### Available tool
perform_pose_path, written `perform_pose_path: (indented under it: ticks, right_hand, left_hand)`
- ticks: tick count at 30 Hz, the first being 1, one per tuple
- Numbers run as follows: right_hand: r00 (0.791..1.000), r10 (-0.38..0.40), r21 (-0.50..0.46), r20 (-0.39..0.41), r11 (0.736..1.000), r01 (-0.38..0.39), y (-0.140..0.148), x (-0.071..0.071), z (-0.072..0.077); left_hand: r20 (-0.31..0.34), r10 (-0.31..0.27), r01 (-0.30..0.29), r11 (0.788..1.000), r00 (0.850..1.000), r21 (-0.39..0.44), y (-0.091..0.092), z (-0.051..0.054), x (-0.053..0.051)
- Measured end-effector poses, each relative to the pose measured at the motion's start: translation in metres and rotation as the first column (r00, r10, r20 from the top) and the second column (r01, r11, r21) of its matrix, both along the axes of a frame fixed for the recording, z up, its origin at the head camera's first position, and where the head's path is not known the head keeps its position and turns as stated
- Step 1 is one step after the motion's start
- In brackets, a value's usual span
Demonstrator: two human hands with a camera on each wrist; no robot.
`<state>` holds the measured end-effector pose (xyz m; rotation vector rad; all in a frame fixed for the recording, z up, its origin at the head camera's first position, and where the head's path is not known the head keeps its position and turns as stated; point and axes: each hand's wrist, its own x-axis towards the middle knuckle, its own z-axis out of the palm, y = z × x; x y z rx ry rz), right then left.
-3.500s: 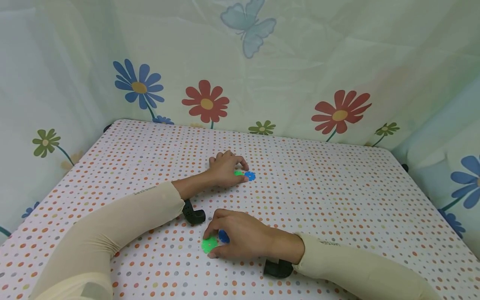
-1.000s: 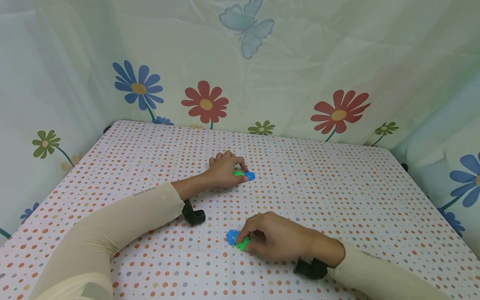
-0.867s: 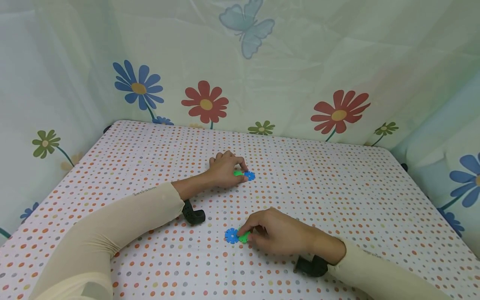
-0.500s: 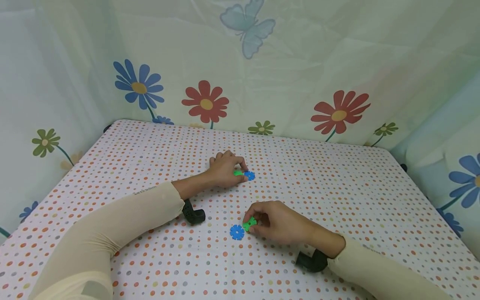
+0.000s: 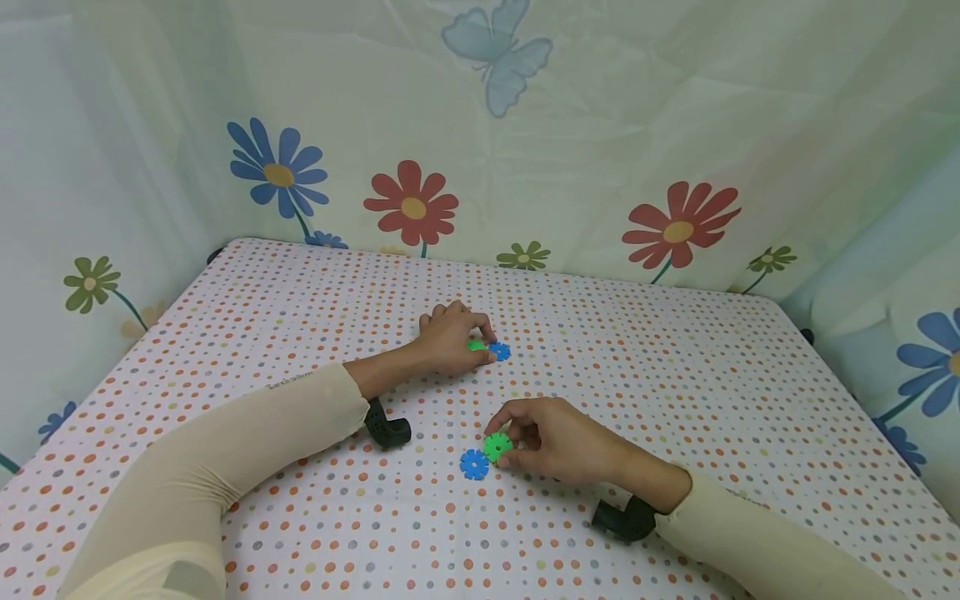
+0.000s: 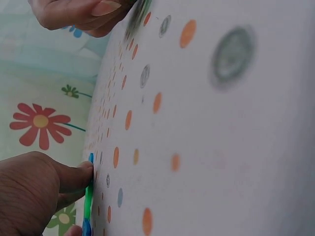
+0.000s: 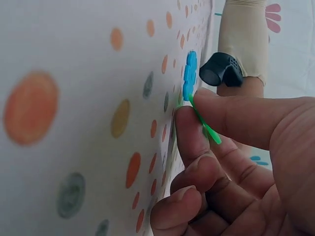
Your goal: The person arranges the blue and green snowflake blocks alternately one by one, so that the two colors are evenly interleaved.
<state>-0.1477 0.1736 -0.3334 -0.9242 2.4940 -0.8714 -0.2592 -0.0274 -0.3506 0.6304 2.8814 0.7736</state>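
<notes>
My left hand [image 5: 452,340], farther back on the table, pinches a flat row of notched plastic snowflake discs. A green disc [image 5: 476,346] shows under the fingers, with a blue disc [image 5: 501,351] at its right; in the left wrist view another blue piece [image 6: 86,227] shows at the near end. Closer to me, my right hand [image 5: 558,442] pinches a green snowflake disc [image 5: 497,447] between thumb and finger, tilted up off the cloth. A blue snowflake disc [image 5: 474,464] lies flat right beside it. Whether these two edges are joined I cannot tell.
A white cloth [image 5: 660,375] with coloured dots covers the table. Curtains [image 5: 585,150] printed with flowers and a butterfly stand behind and at both sides. A black wrist mount sits under each forearm [image 5: 388,429].
My right hand has moved right and farther back with the green disc, which has turned from lying flat to tilted, its face now showing. The blue disc lies at its left. The left hand stays put.
</notes>
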Motion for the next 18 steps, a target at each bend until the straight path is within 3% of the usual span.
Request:
perform_pose_path:
  ticks: [18]
  right_hand:
    - [0.999, 0.029, 0.004, 0.020, 1.000, -0.029, 0.0019, -0.0011, -0.0013]
  left_hand:
    - [-0.010, -0.012, 0.012, 1.000, 1.000, 0.017, -0.0014, 0.0002, 0.0015]
